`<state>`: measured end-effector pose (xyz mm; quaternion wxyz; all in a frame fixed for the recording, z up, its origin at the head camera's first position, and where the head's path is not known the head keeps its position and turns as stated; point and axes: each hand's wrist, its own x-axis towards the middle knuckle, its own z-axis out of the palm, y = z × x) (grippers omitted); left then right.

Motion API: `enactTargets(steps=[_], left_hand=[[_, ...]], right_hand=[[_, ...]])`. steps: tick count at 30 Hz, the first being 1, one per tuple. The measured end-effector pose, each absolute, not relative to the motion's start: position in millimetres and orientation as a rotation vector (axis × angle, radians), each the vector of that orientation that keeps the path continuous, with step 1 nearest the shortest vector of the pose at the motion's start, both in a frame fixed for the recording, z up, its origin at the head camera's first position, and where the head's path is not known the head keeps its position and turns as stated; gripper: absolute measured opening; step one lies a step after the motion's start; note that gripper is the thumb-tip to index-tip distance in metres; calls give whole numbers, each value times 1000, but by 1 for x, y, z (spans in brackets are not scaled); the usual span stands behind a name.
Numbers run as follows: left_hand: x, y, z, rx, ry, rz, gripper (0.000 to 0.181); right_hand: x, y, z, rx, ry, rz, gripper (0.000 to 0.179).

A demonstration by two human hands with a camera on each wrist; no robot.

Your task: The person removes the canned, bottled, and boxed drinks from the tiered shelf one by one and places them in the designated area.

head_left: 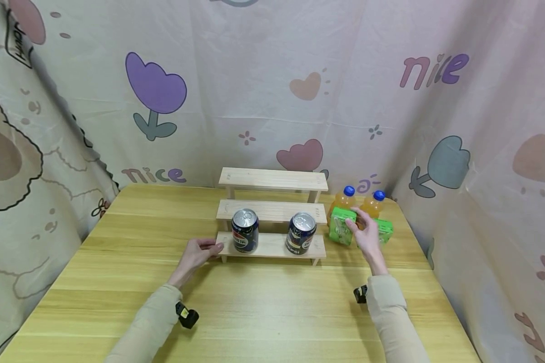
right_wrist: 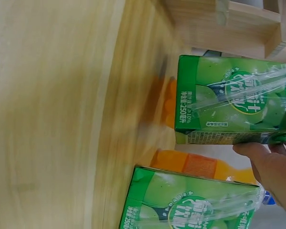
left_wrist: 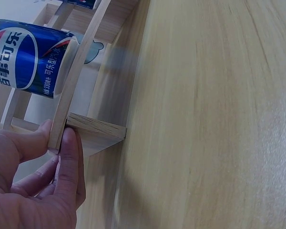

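We see the left hand [head_left: 199, 253] at the left end of the three-step wooden rack [head_left: 272, 216], and in the left wrist view its thumb and fingers [left_wrist: 69, 162] pinch the edge of the lowest step, so this hand is grasping the rack. The rack stands on the wooden surface [head_left: 118, 282], close to the patterned curtain [head_left: 263, 80] behind it. Two blue cola cans stand upright on the lowest step: the left can [head_left: 245, 231] just beside the left hand, the right can [head_left: 301, 233] near the step's other end, the two well apart. The middle and top steps carry nothing we can make out.

To the right of the rack, the right hand [head_left: 368, 234] reaches in between two green juice cartons. Its fingers [right_wrist: 271, 164] are on the nearer carton [head_left: 342, 225], the one just beside the rack, touching its side; the head view suggests they are closing round it, but we cannot tell whether the grip is firm. That carton stands upright on the surface. The second carton [head_left: 384, 229] stands just to the right, partly hidden by the hand. Behind the cartons stand two orange drink bottles with blue caps, the left bottle [head_left: 343, 200] and the right bottle [head_left: 374, 203], side by side near the curtain
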<state>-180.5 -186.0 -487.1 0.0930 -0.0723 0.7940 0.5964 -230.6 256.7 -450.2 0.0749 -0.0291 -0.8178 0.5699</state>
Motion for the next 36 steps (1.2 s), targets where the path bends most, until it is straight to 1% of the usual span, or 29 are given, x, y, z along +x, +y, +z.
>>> enactTargets(steps=[8, 17, 20, 25, 30, 36], left_hand=[[-181, -185, -487, -215, 2312, 1808, 45], [-182, -186, -488, -209, 2322, 1799, 46], [-181, -186, -488, -220, 2330, 1793, 45], [-181, -186, -488, -237, 2336, 1784, 44], [-181, -185, -488, -225, 2332, 1791, 44], [-181, -186, -487, -208, 2328, 1799, 45]], right_hand=[[-233, 257, -455, -93, -2516, 1684, 45], [-228, 262, -452, -17, -2502, 1766, 46], [-225, 260, -455, 1, -2459, 1726, 49], [-219, 248, -456, 88, -2301, 1680, 47], [-213, 237, -448, 176, -2189, 1683, 50], [-207, 226, -439, 257, -2269, 1675, 59]])
